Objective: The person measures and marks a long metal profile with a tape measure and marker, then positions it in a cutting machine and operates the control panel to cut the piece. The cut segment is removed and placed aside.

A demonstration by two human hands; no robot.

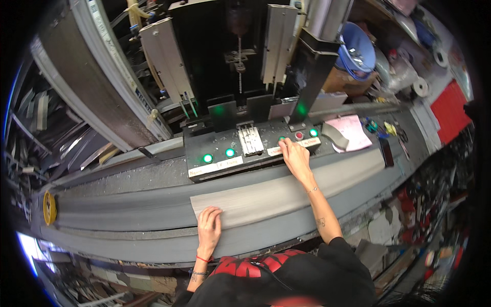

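A long pale grey-beige plank (286, 194) lies lengthwise on the grey bench. On its left end rests my left hand (208, 227), open, with lightly bent fingers. My right hand (293, 156) reaches across the plank to a black control box (204, 163). Its fingers are bunched together on a green button (282, 138), which they partly cover. Beside them sit a red button (299, 136) and a lit green button (313, 133). Two more green buttons (219, 155) glow at the box's left. A small metal block (249, 139) is fixed between the groups.
Behind the box rises a dark machine with a drill bit (240, 61) between two metal cylinders (166, 59). A yellow tape roll (49, 207) stands at the bench's left end. To the right lie a pink paper (353, 132) and a phone (385, 152). A blue bucket (356, 48) sits behind.
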